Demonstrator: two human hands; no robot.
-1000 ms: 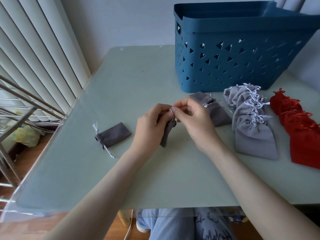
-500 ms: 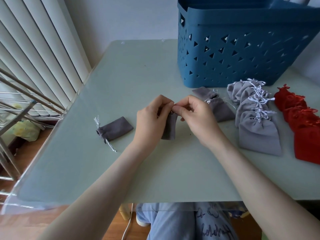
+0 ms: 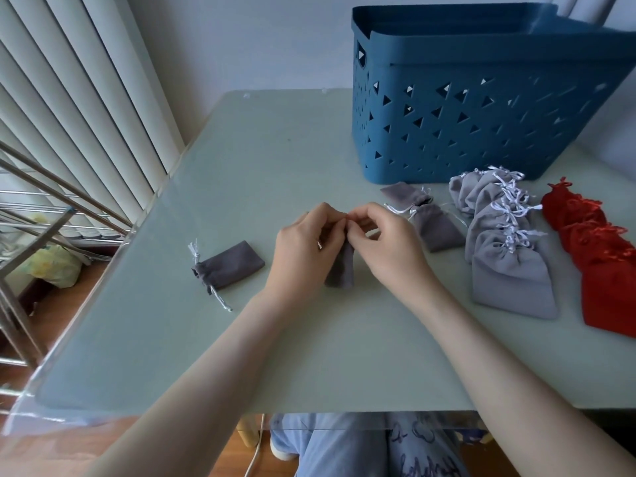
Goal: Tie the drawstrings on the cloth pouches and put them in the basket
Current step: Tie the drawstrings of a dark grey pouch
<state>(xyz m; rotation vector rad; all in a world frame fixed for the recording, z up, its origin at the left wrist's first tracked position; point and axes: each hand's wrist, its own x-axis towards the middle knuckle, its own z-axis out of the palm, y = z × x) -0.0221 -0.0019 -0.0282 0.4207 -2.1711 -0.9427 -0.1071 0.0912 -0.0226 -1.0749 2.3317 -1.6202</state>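
A small dark grey pouch (image 3: 340, 270) hangs between my hands over the middle of the table. My left hand (image 3: 306, 241) and my right hand (image 3: 382, 239) meet at its top, fingertips pinching its drawstrings; the strings themselves are hidden by my fingers. Another dark grey pouch (image 3: 229, 265) lies flat to the left, its neck gathered and its white strings loose. Two more dark grey pouches (image 3: 430, 222) lie to the right. The blue basket (image 3: 464, 108) stands at the back right.
A row of several light grey pouches (image 3: 506, 256) and a row of red pouches (image 3: 599, 263) lie right of my hands, in front of the basket. A metal rack (image 3: 31, 228) and white blinds stand left of the pale green table (image 3: 241, 173).
My hands stay together on the pouch's top, fingers shifting slightly on the strings. The pouch hangs straighter below them. The camera tilted, so the basket shows more.
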